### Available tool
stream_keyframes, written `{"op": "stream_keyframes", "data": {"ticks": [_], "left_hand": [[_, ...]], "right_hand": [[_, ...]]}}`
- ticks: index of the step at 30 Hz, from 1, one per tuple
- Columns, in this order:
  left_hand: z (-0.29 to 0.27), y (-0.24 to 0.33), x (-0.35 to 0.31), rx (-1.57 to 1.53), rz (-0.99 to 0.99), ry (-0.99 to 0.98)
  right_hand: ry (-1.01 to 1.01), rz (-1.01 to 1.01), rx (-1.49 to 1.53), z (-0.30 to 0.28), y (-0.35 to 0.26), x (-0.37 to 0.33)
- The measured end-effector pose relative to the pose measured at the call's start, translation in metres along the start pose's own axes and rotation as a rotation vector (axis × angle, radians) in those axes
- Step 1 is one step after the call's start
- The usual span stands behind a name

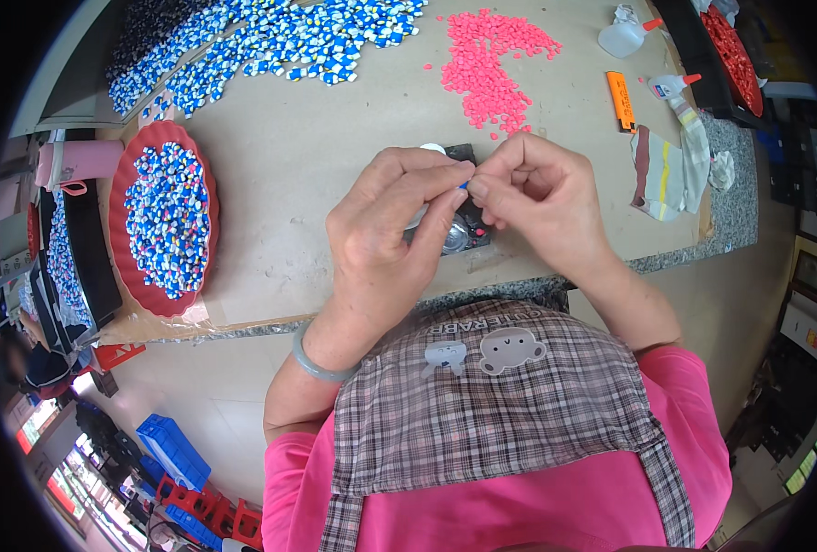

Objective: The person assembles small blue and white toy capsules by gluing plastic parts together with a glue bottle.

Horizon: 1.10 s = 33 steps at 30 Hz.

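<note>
Left hand (376, 207) pinches a small blue piece (465, 185) between fingertips, right hand (542, 189) meeting it from 3 o'clock, fingers bunched at its edge, whether gripping it too cannot tell. Best practice, I judge: left pinch steady and light, right fingertips doing the fine work, both low over the dark block (471, 213) at 6 o'clock to catch any drop. Farther off, loose pink pieces (487, 78) at 12 o'clock on the bench (335, 129), best left clear of the wrists.
</note>
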State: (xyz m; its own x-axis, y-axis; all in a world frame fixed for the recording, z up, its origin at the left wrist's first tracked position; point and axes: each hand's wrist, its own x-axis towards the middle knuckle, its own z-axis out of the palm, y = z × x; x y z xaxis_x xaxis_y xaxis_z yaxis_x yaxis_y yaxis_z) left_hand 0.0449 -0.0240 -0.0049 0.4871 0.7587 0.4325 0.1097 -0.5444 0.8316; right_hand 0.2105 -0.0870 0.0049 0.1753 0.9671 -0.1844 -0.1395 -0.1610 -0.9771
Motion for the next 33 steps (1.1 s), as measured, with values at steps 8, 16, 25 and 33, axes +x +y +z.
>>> {"op": "stream_keyframes", "data": {"ticks": [8, 16, 25, 33], "left_hand": [[-0.02, 0.004, 0.003, -0.186, -0.184, 0.066], [-0.177, -0.049, -0.031, 0.695, -0.158, 0.448], [-0.148, -0.045, -0.015, 1.037, -0.014, 0.259], [-0.085, -0.056, 0.02, 0.814, 0.057, 0.058]], "right_hand": [[0.006, -0.228, -0.199, -0.016, -0.01, 0.011], [0.093, -0.209, -0.774, -0.083, 0.017, 0.017], [0.042, -0.245, -0.976, -0.062, 0.022, 0.012], [0.086, -0.684, -1.192, -0.054, 0.035, 0.011]]}}
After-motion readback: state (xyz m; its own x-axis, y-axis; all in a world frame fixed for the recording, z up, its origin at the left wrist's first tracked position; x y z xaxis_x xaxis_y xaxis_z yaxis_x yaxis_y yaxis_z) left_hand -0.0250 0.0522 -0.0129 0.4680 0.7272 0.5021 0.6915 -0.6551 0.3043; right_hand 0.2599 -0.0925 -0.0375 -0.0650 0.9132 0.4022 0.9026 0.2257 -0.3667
